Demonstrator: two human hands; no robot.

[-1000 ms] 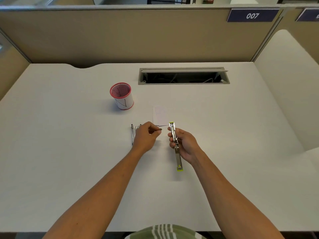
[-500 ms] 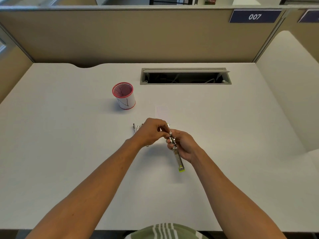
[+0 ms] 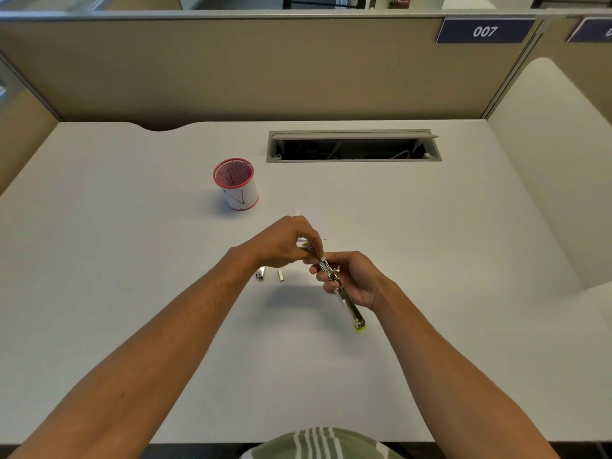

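An opened metal stapler (image 3: 347, 301) with lime-green ends is held above the white desk (image 3: 132, 293). My right hand (image 3: 352, 279) grips its middle from the right. My left hand (image 3: 284, 243) pinches the stapler's far end with curled fingertips; what lies between those fingertips is hidden. Two short strips of staples (image 3: 280, 275) lie on the desk just below my left wrist, beside another small metal piece (image 3: 261, 272).
A red mesh pen cup (image 3: 235, 183) wrapped in white paper stands to the far left of my hands. A small white paper slip (image 3: 309, 212) lies beyond my hands. An open cable slot (image 3: 352, 145) is set in the desk's back, under the beige partition.
My left hand moved right from the staple strips to the stapler's far end. The stapler tilted, its near end swinging right, and the strips on the desk came into sight.
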